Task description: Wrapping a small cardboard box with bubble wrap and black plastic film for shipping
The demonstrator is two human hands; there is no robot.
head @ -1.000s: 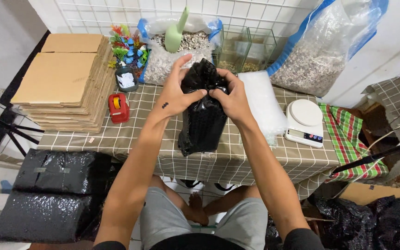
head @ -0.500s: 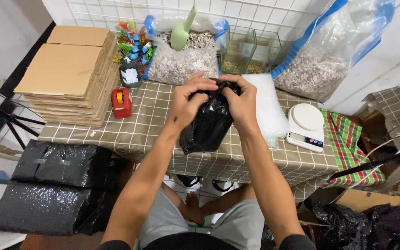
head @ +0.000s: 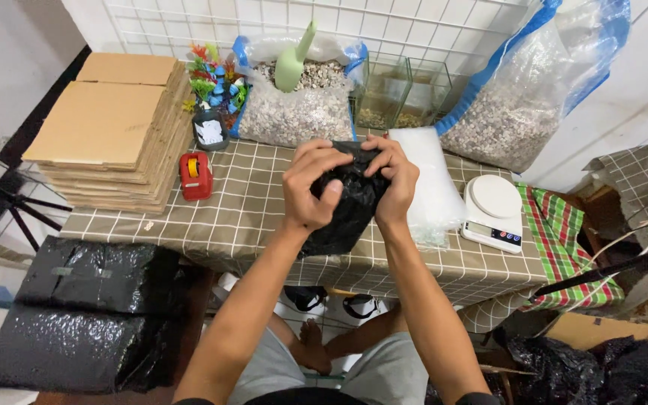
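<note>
Over the checked table (head: 189, 217), both hands are bunched on the neck of a black bag (head: 343, 214), held up just above the cloth near the front edge. Left hand (head: 310, 187) is curled round the top with the thumb pressed into the plastic; right hand (head: 391, 180) pinches the gathered mouth from the other side. From where I'm watching, my worry is the thin film: squeeze or twist too hard and it could split or slip, and whatever's inside goes onto the table or down past the edge. The scale (head: 493, 210) and the clear plastic (head: 433, 187) sit close on the right, easy to knock. Can't see what's in the bag, its mouth is hidden under the fingers, and its bottom is hard to make out against the cloth.
</note>
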